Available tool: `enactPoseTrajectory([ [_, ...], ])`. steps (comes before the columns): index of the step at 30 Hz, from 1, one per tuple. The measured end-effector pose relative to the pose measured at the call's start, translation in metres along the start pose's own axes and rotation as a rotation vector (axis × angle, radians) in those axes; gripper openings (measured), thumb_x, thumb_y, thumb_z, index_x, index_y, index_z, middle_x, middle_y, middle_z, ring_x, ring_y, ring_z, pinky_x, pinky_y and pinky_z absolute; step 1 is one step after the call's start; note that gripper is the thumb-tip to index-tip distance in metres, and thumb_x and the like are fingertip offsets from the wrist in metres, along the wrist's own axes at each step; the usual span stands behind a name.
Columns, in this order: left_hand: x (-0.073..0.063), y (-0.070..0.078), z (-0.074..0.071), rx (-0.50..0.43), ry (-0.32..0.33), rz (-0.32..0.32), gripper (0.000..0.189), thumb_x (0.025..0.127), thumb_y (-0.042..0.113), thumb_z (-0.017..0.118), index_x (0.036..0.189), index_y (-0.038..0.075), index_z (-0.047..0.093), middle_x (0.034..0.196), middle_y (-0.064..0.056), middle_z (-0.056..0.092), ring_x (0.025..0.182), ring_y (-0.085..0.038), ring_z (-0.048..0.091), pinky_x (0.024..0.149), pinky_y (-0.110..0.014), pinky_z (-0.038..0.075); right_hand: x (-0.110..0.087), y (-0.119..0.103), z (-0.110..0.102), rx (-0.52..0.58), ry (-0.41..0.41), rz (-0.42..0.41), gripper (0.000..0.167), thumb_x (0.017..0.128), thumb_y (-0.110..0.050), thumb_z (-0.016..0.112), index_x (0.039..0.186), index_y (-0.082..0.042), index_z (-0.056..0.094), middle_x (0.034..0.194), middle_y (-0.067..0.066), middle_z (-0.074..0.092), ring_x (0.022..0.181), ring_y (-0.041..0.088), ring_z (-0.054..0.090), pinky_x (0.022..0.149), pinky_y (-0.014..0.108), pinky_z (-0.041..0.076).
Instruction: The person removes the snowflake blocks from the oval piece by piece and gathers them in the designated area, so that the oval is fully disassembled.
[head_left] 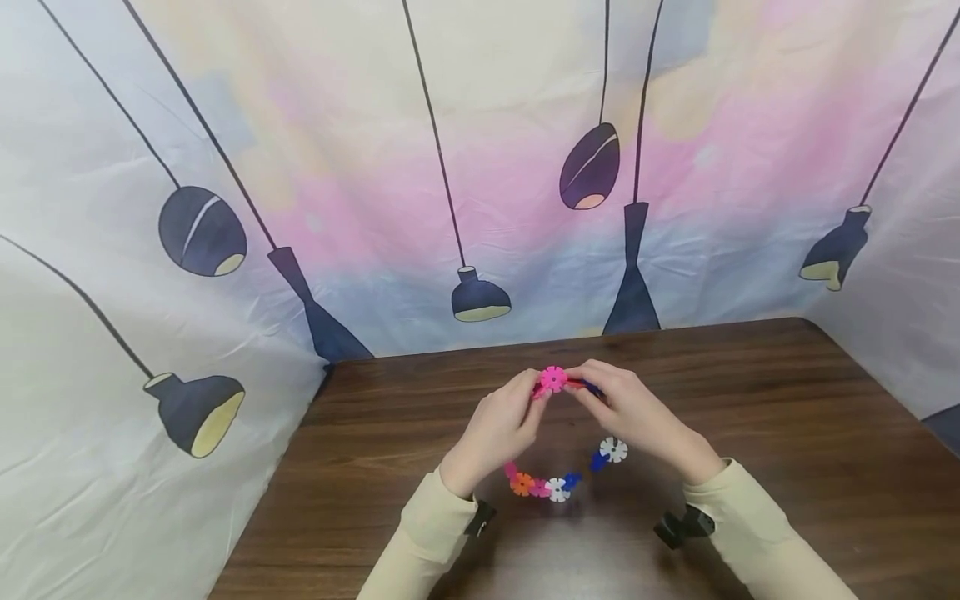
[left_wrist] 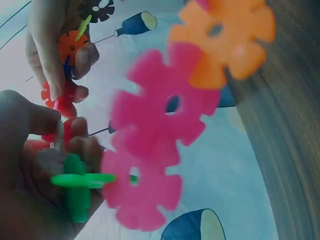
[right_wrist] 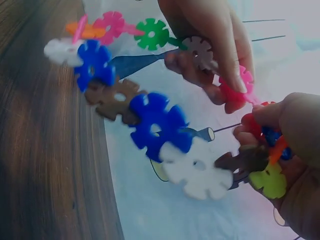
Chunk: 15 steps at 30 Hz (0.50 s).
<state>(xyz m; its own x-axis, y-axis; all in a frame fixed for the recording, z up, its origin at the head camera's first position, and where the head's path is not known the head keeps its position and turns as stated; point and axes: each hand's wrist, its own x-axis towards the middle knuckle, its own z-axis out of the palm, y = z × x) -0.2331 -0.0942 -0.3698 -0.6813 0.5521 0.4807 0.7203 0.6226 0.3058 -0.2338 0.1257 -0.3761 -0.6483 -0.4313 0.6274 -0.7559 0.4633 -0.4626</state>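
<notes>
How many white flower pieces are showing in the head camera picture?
2. One white flower piece shows just below the right hand; the other sits between a pink piece and a blue piece. More may be hidden.

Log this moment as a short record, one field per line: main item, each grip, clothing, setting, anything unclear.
Main item: chain of interlocked flower-shaped plastic discs, many colours, drooping below the hands
Left grip: fingers pinch the chain at a pink disc
Right grip: fingers pinch the chain at a red disc
Clothing: cream sleeves, dark devices at both wrists
Surface: brown wooden table
Backdrop: pastel cloth printed with hanging lamps
Unclear: whether the pink and red discs are fully joined; fingers partly cover them
</notes>
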Motion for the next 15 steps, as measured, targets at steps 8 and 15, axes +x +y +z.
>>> enactPoseTrajectory([
  [8, -0.0011, 0.0042, -0.0051, -0.032, -0.004, 0.005, 0.013, 0.102, 0.016, 0.059, 0.111, 0.007, 0.056, 0.081, 0.002, 0.047, 0.061, -0.008, 0.045, 0.053, -0.018, 0.042, 0.0007, -0.0021, 0.0009, -0.014, 0.041, -0.077, 0.021, 0.092, 0.001, 0.070, 0.112, -0.003, 0.069, 0.099, 0.000, 0.067, 0.078, 0.006, 0.055, 0.066, 0.025, 0.051],
  [15, -0.0016, 0.0063, -0.0057, -0.018, 0.026, 0.028, 0.010, 0.102, 0.014, 0.059, 0.108, 0.006, 0.056, 0.080, 0.002, 0.046, 0.061, -0.008, 0.045, 0.053, -0.019, 0.041, 0.0003, -0.0027, -0.0004, -0.014, 0.087, -0.054, 0.020, 0.088, -0.001, 0.075, 0.107, -0.006, 0.071, 0.096, -0.001, 0.068, 0.079, 0.007, 0.060, 0.069, 0.027, 0.055],
])
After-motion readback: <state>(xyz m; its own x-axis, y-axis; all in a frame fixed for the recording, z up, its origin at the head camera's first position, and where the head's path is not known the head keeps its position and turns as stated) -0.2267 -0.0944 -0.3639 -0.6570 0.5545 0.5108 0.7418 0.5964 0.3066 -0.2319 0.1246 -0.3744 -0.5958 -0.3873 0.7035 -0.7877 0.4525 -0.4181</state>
